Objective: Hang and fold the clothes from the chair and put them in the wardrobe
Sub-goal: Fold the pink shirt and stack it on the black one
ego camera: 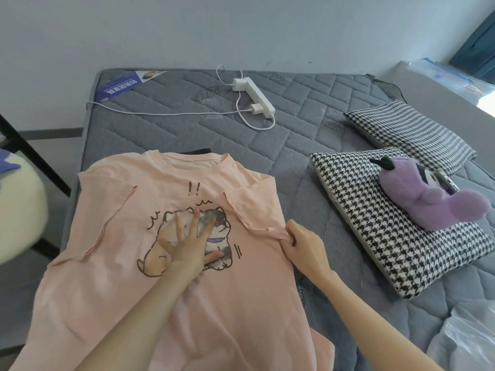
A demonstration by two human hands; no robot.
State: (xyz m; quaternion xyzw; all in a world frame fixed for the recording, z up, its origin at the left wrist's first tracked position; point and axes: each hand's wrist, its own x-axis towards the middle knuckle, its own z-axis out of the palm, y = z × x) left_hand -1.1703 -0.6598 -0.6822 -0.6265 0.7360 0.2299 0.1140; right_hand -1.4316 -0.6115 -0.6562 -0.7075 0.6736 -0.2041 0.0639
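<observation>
A pink T-shirt [107, 277] lies front-up on the grey quilted bed [294, 135], its collar toward the wall and both sleeves folded in over the chest. The left hand [187, 247] presses flat on the cartoon print [225, 231], fingers spread wide. The right hand [305, 245] pinches the edge of the folded right-side sleeve [249, 215] at the shirt's side. Further right lie two houndstooth pillows [375, 236], the nearer carrying a purple plush toy [417, 199]; a white power strip [257, 96] lies near the wall.
</observation>
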